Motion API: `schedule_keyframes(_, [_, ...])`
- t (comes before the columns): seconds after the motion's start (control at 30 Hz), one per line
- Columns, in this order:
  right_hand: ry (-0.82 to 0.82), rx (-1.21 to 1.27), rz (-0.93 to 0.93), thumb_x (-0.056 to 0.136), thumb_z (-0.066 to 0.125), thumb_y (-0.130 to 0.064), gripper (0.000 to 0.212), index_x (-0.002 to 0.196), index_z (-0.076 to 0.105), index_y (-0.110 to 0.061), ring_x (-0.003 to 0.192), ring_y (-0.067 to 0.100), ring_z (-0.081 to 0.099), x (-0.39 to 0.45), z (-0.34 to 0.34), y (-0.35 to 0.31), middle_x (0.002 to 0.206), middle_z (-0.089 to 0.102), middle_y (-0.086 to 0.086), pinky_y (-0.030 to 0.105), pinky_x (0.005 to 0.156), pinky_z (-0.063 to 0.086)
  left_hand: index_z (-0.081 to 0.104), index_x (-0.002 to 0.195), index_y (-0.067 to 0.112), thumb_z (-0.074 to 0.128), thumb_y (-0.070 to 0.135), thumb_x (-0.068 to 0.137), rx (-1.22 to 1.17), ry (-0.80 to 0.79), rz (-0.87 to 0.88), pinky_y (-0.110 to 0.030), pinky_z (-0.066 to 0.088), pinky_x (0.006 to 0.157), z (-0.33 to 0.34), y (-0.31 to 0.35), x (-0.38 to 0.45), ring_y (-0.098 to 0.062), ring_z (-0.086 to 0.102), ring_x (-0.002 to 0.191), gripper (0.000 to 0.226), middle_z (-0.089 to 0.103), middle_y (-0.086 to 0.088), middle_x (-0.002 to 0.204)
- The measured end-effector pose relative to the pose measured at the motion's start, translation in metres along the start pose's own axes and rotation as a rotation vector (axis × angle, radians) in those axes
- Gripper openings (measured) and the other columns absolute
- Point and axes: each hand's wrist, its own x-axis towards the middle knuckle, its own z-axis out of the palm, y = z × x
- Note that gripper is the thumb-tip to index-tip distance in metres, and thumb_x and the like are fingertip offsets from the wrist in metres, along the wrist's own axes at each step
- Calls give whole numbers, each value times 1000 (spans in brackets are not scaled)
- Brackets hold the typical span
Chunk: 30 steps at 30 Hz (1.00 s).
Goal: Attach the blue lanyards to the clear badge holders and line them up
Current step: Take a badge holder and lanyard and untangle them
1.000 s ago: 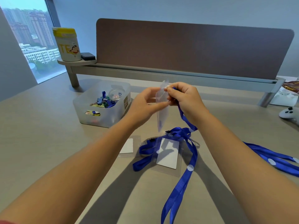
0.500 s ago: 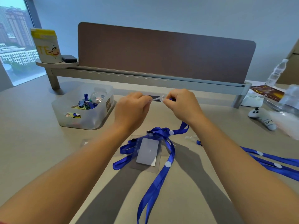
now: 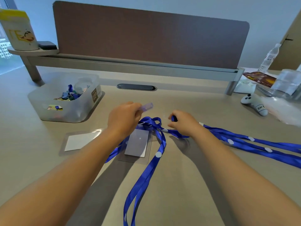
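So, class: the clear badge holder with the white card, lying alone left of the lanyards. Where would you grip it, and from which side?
Pinch the clear badge holder with the white card at its bare plastic margin on the far-right corner, coming from above. It lies flat on the beige desk, and that corner seems slightly lifted.

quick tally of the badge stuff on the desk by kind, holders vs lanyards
clear holders: 3, one lying at left, one in the middle, one in the left hand
blue lanyards: 2, one by the middle holder, one under the right hand trailing right
total: 5
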Motion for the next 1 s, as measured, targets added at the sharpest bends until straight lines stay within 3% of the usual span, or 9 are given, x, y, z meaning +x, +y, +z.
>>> schedule_keyframes(0.17, [-113, -56, 53, 83, 61, -14, 31, 112, 55, -4, 84, 21, 48, 11, 21, 7, 96, 56, 10, 28, 72, 39, 59, 91, 6, 41, 22, 91, -3, -25, -9, -40, 46, 65, 6, -1, 6, -30, 55, 73, 24, 63, -16, 85])
schedule_keyframes(0.33, [-63, -72, 53, 90, 51, -24, 20, 91, 57, -5, 77, 23, 47, 16, 23, 7, 78, 53, 9, 28, 62, 36, 58, 89, 5, 41, 22, 91, 1, -58, -42, -41, 46, 65, 8, -4, 4, -31, 54, 73, 24, 63, -17, 85])
schedule_keyframes(0.5, [119, 71, -19, 91, 50, -28, 25, 73, 47, -12, 77, 25, 50, 12, -2, -4, 91, 64, 16, 31, 67, 37, 55, 93, 4, 42, 18, 90, -54, -44, -125, -39, 46, 65, -3, 1, 6, -28, 54, 74, 19, 63, -19, 91])
schedule_keyframes(0.67, [356, 257, -136, 90, 52, -23, 20, 90, 58, -4, 77, 23, 50, 4, -28, -30, 92, 65, 16, 28, 64, 37, 48, 94, 5, 45, 15, 88, -153, -10, -185, -22, 39, 54, -25, 6, 8, -20, 50, 74, 12, 60, -17, 96])
schedule_keyframes(0.77, [441, 343, -212, 90, 51, -21, 17, 89, 57, -5, 76, 19, 48, 0, -40, -51, 86, 58, 10, 21, 56, 35, 42, 81, 12, 48, 11, 86, -212, 44, -208, -19, 38, 54, -42, 1, 10, -20, 50, 70, 8, 56, -15, 85])
schedule_keyframes(0.9, [472, 469, -278, 90, 53, -22, 15, 82, 52, -9, 64, 14, 43, -1, -51, -80, 69, 50, -1, 18, 54, 33, 46, 78, 10, 50, 11, 86, -246, 127, -229, -16, 33, 52, -69, -11, 12, -17, 45, 65, 9, 49, -7, 78])
schedule_keyframes(1.0, [442, 510, -311, 90, 53, -22, 15, 82, 50, -10, 66, 16, 45, 3, -51, -103, 75, 53, 3, 20, 55, 35, 52, 90, 1, 52, 14, 86, -245, 176, -252, -19, 36, 55, -89, -23, 12, -19, 47, 76, 14, 53, -11, 86])
